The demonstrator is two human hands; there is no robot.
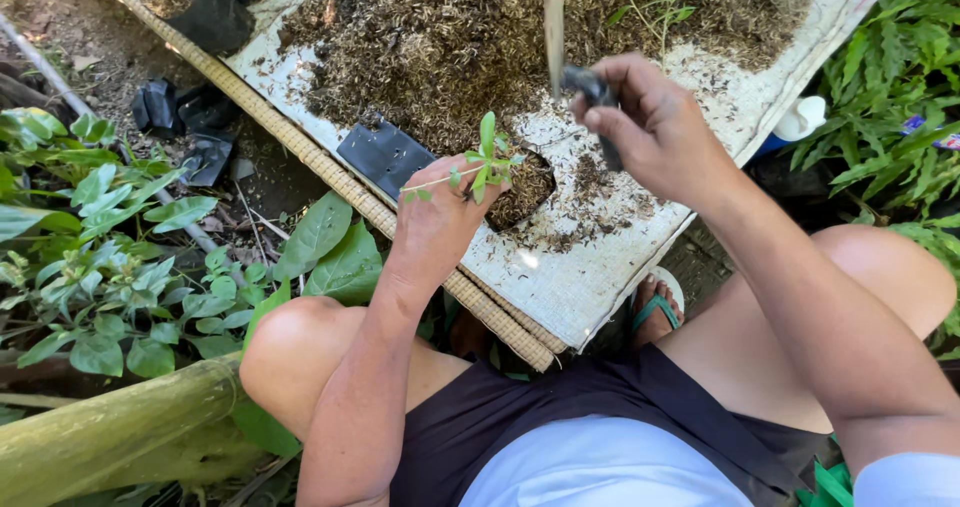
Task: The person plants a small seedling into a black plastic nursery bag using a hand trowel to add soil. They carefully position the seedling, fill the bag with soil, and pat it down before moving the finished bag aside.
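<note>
At frame centre, the left hand [437,217] pinches a small green leafy seedling [480,165] over a soil-filled black plastic nursery bag [524,189]. The right hand [650,127], upper right, is clamped on a dark-handled knife [592,92]. Judged potting step; next calls for steady firming of soil.

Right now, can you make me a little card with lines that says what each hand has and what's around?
left hand: holds a small green seedling over a dark soil-filled bag
right hand: grips a knife by its dark handle, blade pointing up
work surface: white sheet with a heap of brown husky soil
nearby: flat black bag, leafy plants at the left
</note>
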